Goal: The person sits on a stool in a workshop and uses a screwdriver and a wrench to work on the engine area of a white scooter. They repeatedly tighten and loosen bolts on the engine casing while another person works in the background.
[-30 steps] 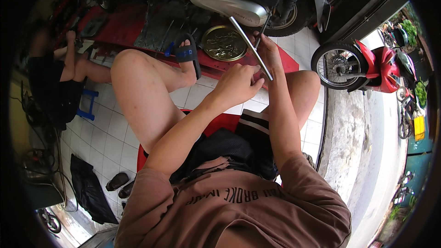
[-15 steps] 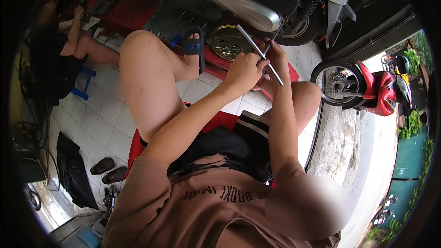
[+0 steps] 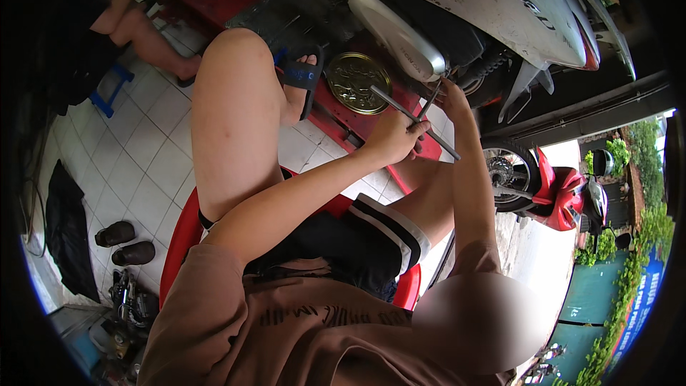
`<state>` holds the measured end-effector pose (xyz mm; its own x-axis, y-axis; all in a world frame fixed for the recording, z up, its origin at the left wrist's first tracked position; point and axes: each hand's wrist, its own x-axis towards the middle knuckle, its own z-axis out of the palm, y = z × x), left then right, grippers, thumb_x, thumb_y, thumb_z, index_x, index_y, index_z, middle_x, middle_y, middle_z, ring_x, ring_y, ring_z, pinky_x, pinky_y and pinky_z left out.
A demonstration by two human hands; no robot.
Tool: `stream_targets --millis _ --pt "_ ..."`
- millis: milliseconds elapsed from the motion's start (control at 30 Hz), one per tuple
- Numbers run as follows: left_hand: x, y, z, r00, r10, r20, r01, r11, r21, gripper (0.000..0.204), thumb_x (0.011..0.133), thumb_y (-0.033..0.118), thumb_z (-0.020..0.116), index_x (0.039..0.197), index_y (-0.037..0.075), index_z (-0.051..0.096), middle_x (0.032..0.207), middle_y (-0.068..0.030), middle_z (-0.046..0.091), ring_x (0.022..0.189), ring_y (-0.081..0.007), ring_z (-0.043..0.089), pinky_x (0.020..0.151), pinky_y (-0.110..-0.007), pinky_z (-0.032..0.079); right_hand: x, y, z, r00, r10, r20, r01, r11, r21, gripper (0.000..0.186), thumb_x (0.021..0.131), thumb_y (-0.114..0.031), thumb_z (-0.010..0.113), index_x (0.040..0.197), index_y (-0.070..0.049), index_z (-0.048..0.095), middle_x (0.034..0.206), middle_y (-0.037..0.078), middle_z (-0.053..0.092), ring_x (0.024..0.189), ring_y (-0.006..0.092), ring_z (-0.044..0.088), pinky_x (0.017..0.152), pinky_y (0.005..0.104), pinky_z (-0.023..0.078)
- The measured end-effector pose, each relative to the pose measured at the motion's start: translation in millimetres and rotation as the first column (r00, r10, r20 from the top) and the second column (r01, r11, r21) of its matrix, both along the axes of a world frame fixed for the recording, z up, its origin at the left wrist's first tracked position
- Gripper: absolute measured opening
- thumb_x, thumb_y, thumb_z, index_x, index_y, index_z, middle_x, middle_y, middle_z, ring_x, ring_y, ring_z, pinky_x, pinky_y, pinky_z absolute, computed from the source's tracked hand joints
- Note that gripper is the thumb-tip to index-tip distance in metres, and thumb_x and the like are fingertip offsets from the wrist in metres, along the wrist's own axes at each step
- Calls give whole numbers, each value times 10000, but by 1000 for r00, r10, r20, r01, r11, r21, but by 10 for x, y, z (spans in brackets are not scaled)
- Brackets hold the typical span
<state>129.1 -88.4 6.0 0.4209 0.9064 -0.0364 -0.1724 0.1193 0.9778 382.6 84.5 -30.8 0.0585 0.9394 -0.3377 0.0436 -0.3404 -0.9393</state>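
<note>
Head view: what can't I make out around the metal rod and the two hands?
- Where the right hand works: hidden by its fingers and the scooter's silver cover.
- Left hand grip on the metal rod: seen from the back only.
- Second, thinner tool: too small to identify.

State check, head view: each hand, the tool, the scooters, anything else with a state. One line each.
left hand: closed around the long metal rod
long metal rod: held, slanted, far end toward the muffler
right hand: raised at the scooter's rear, grip unclear
silver muffler: mounted on the scooter
white scooter: parked on the red lift
red scooter: parked upright outside
round brass lid: lying flat
</note>
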Motion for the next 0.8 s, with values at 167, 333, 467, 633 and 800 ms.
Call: stream_targets --millis 167,333,467,633,800 --pt "111 -76 -247 1000 -10 2 10 992 -128 289 948 279 550 895 8 635 699 -66 658 559 -117 634 467 -234 450 149 354 -191 943 -257 210 235 964 124 299 904 -287 559 1022 -17 603 888 58 649 796 198 622 727 352 507" --pt "264 -303 -301 982 48 184 57 850 -524 231 940 233 554 931 8 610 774 -69 674 608 -143 662 481 -248 494 237 546 -268 882 -408 237 364 908 209 236 844 -233 653 940 -21 614 764 44 622 624 150 604 518 284 484" --pt "411 -367 -527 982 9 190 114 771 -627 222 953 283 507 954 85 608 835 -33 677 758 -128 664 660 -260 485 266 582 -262 920 -360 158 336 929 157 231 843 -235 653 930 -25 615 752 45 620 594 152 598 470 274 458" --pt "394 -440 -628 978 13 208 147 668 -729 251 899 319 544 926 76 596 798 -56 667 705 -135 642 666 -272 496 172 546 -244 872 -399 282 355 914 195 238 820 -250 664 867 -23 608 702 34 577 541 148 552 441 285 439" --pt "254 -583 -524 916 253 312 83 640 -764 181 832 265 564 815 88 529 685 -71 595 631 -157 582 565 -274 440 19 422 -371 911 -358 205 339 933 124 226 796 -235 657 829 -15 617 662 46 568 514 149 533 437 287 422"
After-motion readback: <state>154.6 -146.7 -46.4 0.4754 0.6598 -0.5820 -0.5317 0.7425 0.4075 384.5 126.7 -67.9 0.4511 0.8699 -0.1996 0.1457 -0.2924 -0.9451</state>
